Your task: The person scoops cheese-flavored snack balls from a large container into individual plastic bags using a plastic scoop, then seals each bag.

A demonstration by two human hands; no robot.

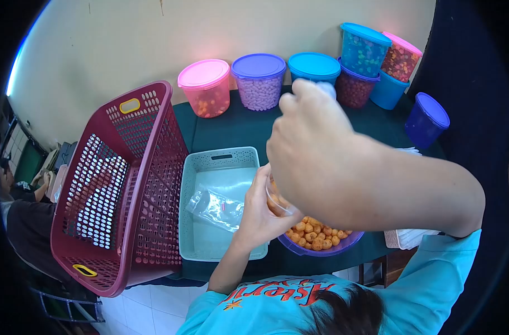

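My left hand (261, 215) is wrapped round a clear plastic pack (277, 201) with orange snack balls inside. Higher up, my right hand (305, 125) is closed in a fist over the pack, and its forearm crosses the view. A pale bluish bit (326, 89) shows past its knuckles; I cannot tell what the fist holds. Below both hands, round orange snack balls (316, 234) fill a purple tub (307, 251), partly hidden by the right arm. Left of my left hand, clear plastic bags (215, 209) lie in a pale green basket (188, 240).
A large maroon laundry basket (137, 223) stands at left. Lidded tubs, pink (205, 92), purple (259, 84) and blue (363, 53) among them, line the wall. Behind my right arm is a small basket of white items (411, 237). Another person (34, 223) sits at far left.
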